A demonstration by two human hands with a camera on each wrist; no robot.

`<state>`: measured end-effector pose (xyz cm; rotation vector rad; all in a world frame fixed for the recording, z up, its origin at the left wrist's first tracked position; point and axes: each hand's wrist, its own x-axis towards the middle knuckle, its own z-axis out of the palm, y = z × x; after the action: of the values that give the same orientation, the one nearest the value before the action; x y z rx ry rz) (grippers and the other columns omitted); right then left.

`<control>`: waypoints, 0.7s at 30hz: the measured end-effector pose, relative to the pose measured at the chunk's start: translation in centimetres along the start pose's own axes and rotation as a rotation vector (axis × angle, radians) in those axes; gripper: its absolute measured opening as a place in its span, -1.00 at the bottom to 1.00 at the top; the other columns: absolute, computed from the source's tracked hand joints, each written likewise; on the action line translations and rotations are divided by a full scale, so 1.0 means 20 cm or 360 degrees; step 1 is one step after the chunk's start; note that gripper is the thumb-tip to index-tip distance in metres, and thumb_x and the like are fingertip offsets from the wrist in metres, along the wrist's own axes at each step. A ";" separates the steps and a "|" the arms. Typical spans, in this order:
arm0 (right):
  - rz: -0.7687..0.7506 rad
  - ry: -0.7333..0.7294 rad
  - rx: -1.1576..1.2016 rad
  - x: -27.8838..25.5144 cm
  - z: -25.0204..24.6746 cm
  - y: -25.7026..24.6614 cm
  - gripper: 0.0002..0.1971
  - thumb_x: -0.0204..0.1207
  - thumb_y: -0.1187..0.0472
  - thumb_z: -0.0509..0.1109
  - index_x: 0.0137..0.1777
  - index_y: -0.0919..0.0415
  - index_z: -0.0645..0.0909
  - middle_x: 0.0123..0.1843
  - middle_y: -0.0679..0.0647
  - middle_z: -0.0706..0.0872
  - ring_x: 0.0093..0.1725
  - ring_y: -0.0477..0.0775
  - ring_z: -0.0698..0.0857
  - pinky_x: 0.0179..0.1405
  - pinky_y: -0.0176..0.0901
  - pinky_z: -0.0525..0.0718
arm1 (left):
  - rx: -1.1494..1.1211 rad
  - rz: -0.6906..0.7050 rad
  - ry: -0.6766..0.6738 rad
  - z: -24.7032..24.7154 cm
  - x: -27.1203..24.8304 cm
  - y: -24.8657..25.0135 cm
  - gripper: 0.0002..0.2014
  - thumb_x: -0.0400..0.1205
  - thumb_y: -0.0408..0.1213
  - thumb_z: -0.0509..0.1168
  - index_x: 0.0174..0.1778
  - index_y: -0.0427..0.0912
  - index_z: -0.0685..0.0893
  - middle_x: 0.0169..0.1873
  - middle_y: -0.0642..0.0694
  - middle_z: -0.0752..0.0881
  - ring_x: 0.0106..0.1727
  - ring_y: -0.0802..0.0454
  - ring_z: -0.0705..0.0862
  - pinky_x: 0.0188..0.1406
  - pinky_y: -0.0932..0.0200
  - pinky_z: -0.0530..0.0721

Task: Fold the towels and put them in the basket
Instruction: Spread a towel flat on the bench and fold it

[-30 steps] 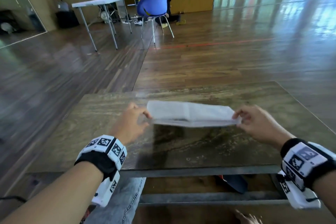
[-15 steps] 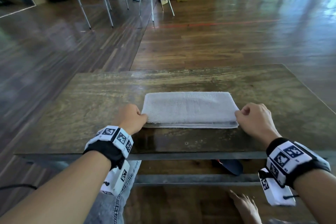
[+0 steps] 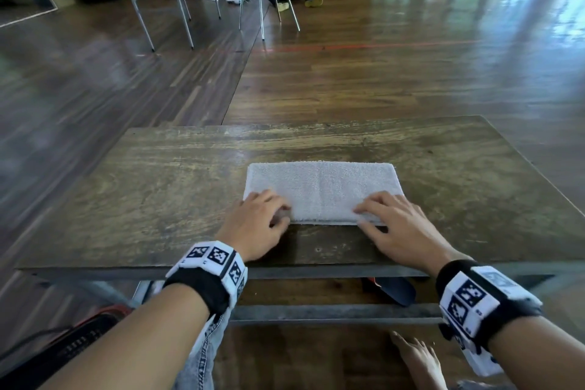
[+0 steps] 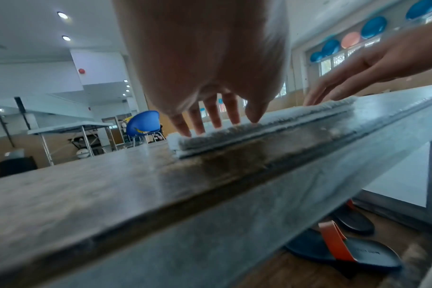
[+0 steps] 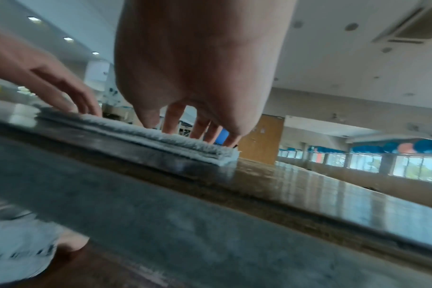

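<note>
The worn brown wooden bench (image 3: 158, 193) carries a white terry towel folded into a flat rectangle (image 3: 323, 190), lying right of centre. The left hand (image 3: 256, 228) at the towel's 7 o'clock corner and the right hand (image 3: 399, 228) at 5 o'clock press down with straight, spread fingers (image 4: 212, 113), grasping nothing.

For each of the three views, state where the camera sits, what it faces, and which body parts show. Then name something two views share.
Head: above, looking down at towel on table; both forearms, left hand, right hand.
Left wrist: low at table edge, along fingers towards the towel.
Right wrist: low, mirrored; fingers.
Shared: both wrist views show the other hand.
</note>
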<state>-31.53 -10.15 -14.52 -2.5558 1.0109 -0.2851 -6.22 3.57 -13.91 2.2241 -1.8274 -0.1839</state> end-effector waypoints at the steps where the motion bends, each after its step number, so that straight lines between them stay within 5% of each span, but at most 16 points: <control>1: 0.0012 0.0015 0.0011 0.00 0.02 -0.01 -0.76 0.70 -0.13 0.25 0.30 -0.25 0.62 0.29 -0.26 0.51 0.36 -0.10 0.44 0.53 0.04 0.36 | 0.0015 -0.0031 0.0001 0.01 0.00 0.01 -0.69 0.74 0.06 0.15 0.34 0.10 0.58 0.31 0.14 0.56 0.36 0.07 0.49 0.41 0.00 0.46; 3: 0.0086 0.0107 0.0005 0.00 0.04 -0.03 -0.85 0.69 -0.15 0.24 0.04 -0.23 0.63 0.09 -0.24 0.52 0.22 -0.07 0.46 0.45 0.05 0.40 | 0.0053 -0.0083 0.0038 0.02 0.00 0.02 -0.73 0.72 0.13 0.14 0.16 0.09 0.61 0.16 0.14 0.59 0.23 0.06 0.51 0.29 0.02 0.52; 6: 0.0164 0.0150 -0.0113 0.03 0.04 -0.08 -0.69 0.63 -0.20 0.23 -0.30 -0.12 0.56 -0.13 -0.16 0.55 0.04 0.01 0.53 0.29 0.05 0.47 | 0.0044 -0.0114 -0.0074 0.00 0.02 0.04 -0.68 0.66 0.17 0.18 -0.20 0.02 0.60 -0.16 0.10 0.60 -0.12 0.10 0.57 -0.22 0.18 0.49; 9: 0.0053 0.0285 -0.0123 0.09 0.03 -0.15 -0.75 0.64 -0.06 0.27 -0.24 -0.05 0.60 -0.14 -0.12 0.59 -0.03 0.03 0.58 0.24 0.01 0.50 | -0.0091 -0.0138 -0.0086 -0.01 0.07 0.08 -0.65 0.63 0.09 0.22 -0.36 -0.06 0.57 -0.32 0.03 0.67 -0.38 0.12 0.59 -0.44 0.20 0.49; 11: -0.0075 0.0309 -0.0058 0.14 0.05 -0.20 -0.88 0.65 0.09 0.26 0.01 0.03 0.63 0.00 -0.08 0.61 0.09 0.05 0.57 0.19 -0.03 0.50 | -0.0124 -0.0072 0.0022 -0.01 0.11 0.10 -0.78 0.68 0.00 0.22 -0.18 -0.03 0.59 -0.13 0.05 0.65 -0.16 0.13 0.63 -0.25 0.15 0.64; 14: -0.0182 0.0225 -0.0033 0.24 0.11 -0.28 -0.67 0.62 0.22 0.24 0.37 0.11 0.55 0.36 -0.02 0.58 0.38 0.05 0.52 0.35 -0.05 0.45 | -0.0154 0.0049 0.0154 0.04 0.18 0.15 -0.82 0.70 -0.24 0.23 0.20 -0.12 0.54 0.19 -0.04 0.56 0.21 0.00 0.55 0.14 0.02 0.63; 18: -0.0106 0.0030 -0.0039 0.32 0.21 -0.30 -0.43 0.71 0.19 0.10 0.74 0.14 0.22 0.79 0.05 0.20 0.78 0.04 0.08 0.76 0.03 0.06 | -0.0045 -0.0012 0.0033 0.17 0.24 0.18 -0.51 0.77 -0.17 0.12 0.63 -0.16 0.26 0.62 -0.08 0.33 0.67 -0.02 0.25 0.66 0.04 0.21; 21: -0.0015 -0.0094 -0.0120 0.31 0.28 -0.24 -0.40 0.80 0.00 -0.09 0.82 0.01 -0.06 0.84 -0.10 -0.12 0.79 -0.13 -0.21 0.78 0.02 -0.22 | -0.0016 -0.0091 -0.0042 0.24 0.23 0.15 -0.45 0.82 -0.02 -0.14 0.75 -0.07 0.06 0.76 -0.01 0.06 0.77 0.08 -0.08 0.75 0.01 -0.10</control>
<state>-22.29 -9.72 -17.19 -2.6208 1.0062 -0.1761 -9.28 -1.99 -17.46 2.2788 -1.7735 -0.2338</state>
